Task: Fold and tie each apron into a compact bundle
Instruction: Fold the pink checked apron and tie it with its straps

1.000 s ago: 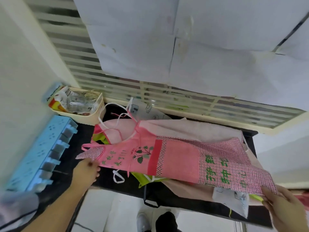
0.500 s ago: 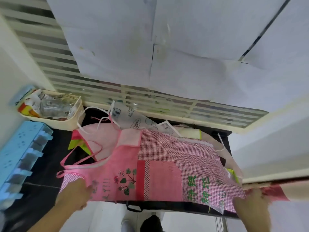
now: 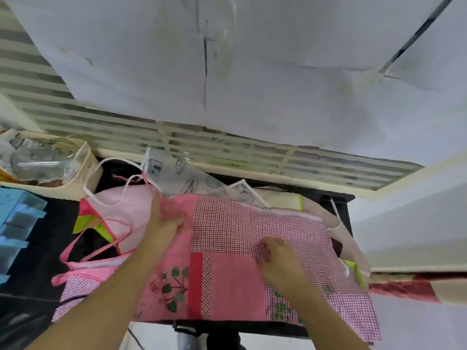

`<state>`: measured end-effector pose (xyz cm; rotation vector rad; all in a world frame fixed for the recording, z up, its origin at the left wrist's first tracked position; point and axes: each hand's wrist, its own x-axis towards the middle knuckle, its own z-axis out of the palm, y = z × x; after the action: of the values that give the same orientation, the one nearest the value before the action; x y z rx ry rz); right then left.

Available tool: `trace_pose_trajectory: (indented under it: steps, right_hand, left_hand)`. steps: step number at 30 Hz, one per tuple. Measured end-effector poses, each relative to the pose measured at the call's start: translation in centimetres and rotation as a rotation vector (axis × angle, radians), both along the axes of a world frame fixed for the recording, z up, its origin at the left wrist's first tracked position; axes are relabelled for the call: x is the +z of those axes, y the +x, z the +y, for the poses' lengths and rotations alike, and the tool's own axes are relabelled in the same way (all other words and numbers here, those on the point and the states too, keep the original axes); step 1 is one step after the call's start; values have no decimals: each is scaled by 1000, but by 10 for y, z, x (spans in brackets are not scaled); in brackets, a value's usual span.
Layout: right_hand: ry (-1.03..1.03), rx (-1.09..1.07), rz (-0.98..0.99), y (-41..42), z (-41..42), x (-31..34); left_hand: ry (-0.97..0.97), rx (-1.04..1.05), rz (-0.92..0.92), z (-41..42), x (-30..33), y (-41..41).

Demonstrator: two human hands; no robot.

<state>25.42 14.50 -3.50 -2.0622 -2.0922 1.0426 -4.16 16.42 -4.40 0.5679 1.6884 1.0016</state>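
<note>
- Left hand (image 3: 161, 223), centre of frame, lies on the pink apron (image 3: 227, 263) nr its upper-left corner; fingers reach toward the top edge and look to bunch the cloth there, though blur hides how firmly.
- Right hand (image 3: 275, 256), just right of centre, knuckles up, fingers curled down onto the checked gingham panel; can't tell whether it pinches fabric or only presses.
- Apron spread flat across the black tabletop (image 3: 38, 248), lower-centre to lower-right of frame, its bottom hem hanging over the near edge; strawberry-plant embroidery (image 3: 174, 289) sits between the two forearms.
- Apron's pink ties (image 3: 75, 246) loop out at left over the dark surface.
- Beneath & behind it, a pile of other aprons: pale pink one (image 3: 126, 208) w/ white strings at upper left, a white printed one (image 3: 182, 178) at top centre, lime-green trim showing at left and far right.
- Cream basket (image 3: 80, 173) holding a clear plastic bottle (image 3: 38, 162), upper-left edge.
- Blue plastic rack (image 3: 17, 223) at far left.
- Louvred vent (image 3: 252, 152) and taped paper sheets (image 3: 227, 59) fill the top of frame.
</note>
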Motion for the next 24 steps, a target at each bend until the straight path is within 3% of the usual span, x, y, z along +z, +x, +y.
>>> trace_pose_trajectory:
  steps: [3, 8, 15, 18, 24]
  right_hand:
    - [-27, 27, -9, 13, 6, -12]
    - [-3, -37, -45, 41, 50, -30]
    - [-72, 320, -397, 67, 117, -49]
    - [-26, 319, -465, 71, 121, -58]
    - [59, 212, -467, 83, 138, -58]
  left_hand:
    - [20, -58, 175, 21, 0, -24]
    - [104, -501, 689, 32, -25, -11]
    - [-25, -987, 1007, 67, -55, 12]
    - [-124, -1005, 1085, 73, -60, 8]
    - [-83, -893, 1095, 71, -60, 8]
